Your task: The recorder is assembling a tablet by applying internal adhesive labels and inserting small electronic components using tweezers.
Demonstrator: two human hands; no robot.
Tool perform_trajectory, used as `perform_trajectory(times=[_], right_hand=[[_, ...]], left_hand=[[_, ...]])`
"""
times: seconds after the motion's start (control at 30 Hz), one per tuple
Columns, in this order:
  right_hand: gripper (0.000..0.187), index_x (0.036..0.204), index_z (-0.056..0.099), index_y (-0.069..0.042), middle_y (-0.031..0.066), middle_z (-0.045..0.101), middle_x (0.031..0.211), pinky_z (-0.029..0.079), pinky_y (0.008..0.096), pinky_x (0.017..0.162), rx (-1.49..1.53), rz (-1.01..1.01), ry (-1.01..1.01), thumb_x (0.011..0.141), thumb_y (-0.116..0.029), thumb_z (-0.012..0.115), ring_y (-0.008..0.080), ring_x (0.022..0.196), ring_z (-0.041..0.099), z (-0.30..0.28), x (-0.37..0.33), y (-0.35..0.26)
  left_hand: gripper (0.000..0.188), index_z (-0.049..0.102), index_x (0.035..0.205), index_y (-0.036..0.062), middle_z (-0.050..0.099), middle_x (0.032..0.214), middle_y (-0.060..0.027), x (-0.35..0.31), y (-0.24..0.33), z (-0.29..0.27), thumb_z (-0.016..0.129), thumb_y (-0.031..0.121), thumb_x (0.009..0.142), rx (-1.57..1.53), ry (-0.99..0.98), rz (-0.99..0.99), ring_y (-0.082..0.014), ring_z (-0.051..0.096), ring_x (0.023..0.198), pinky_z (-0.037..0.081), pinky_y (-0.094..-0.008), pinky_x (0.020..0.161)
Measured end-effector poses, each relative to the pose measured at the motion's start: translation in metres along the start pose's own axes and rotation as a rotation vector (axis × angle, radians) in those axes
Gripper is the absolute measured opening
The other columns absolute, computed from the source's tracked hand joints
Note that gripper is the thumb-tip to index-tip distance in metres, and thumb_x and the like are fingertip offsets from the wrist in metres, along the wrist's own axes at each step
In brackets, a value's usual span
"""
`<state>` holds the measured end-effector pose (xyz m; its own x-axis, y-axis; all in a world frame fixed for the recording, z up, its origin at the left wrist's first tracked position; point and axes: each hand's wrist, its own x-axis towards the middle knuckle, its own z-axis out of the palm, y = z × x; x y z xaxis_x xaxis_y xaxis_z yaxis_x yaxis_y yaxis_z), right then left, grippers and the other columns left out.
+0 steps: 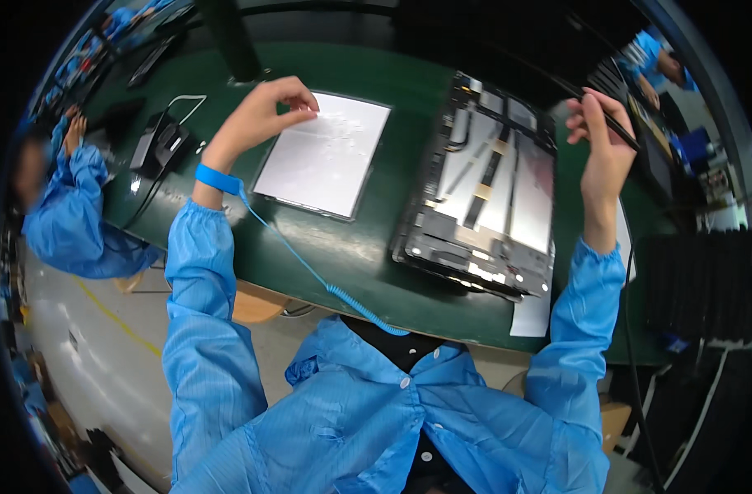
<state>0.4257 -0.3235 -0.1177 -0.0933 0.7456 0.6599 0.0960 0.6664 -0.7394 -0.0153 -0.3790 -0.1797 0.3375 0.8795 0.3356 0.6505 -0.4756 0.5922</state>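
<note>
My left hand (262, 114) pinches the top left corner of a flat white panel (326, 156) that lies on the green table (343, 255). A blue wrist strap (218, 179) with a coiled blue cord (310, 267) is on that wrist. My right hand (602, 136) is raised at the right of the table and holds a thin black pen-like tool (619, 123). Between the hands lies an opened tablet-like device (487, 193) in a dark frame, its metal inside, flat cables and boards showing. A white slip (531, 313) pokes out under its near edge.
A black box with a white cable (160, 142) sits at the table's left end. Another person in a blue coat (75, 214) works at the far left, and a further person (660, 66) is at the top right. Dark equipment stands along the right edge.
</note>
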Motion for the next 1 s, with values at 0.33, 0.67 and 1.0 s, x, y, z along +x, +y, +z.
perform_trajectory(times=[0.33,0.67,1.0], right_hand=[[0.02,0.1,0.065,-0.002,0.0058,0.069,0.082,0.046,0.019,0.049,0.048,-0.015,-0.375,0.095,-0.021,0.066,0.007,0.061,0.061,0.133,0.085,-0.05],[0.014,0.096,0.068,0.0,0.004,0.067,0.081,0.049,0.0217,0.061,0.044,0.082,-0.711,0.09,-0.013,0.069,0.0071,0.068,0.061,0.232,0.069,-0.029],[0.019,0.093,0.068,0.004,0.0108,0.071,0.081,0.053,0.0257,0.069,0.009,-0.006,-0.757,0.086,-0.014,0.071,0.0129,0.073,0.066,0.23,0.055,-0.003]], left_hand=[[0.015,0.068,0.089,0.0053,0.054,0.073,-0.001,-0.03,-0.047,0.008,0.074,0.016,0.081,0.059,0.236,-0.239,-0.013,0.046,0.064,0.04,-0.0279,0.058],[0.014,0.067,0.091,0.0059,0.057,0.082,-0.0049,-0.031,-0.029,0.009,0.071,0.016,0.083,0.244,0.149,-0.318,-0.0207,0.056,0.072,0.047,-0.0335,0.066],[0.014,0.062,0.093,0.0024,0.055,0.083,-0.0061,-0.032,-0.02,0.013,0.07,0.007,0.083,0.136,0.129,-0.249,-0.0182,0.049,0.069,0.043,-0.031,0.064]])
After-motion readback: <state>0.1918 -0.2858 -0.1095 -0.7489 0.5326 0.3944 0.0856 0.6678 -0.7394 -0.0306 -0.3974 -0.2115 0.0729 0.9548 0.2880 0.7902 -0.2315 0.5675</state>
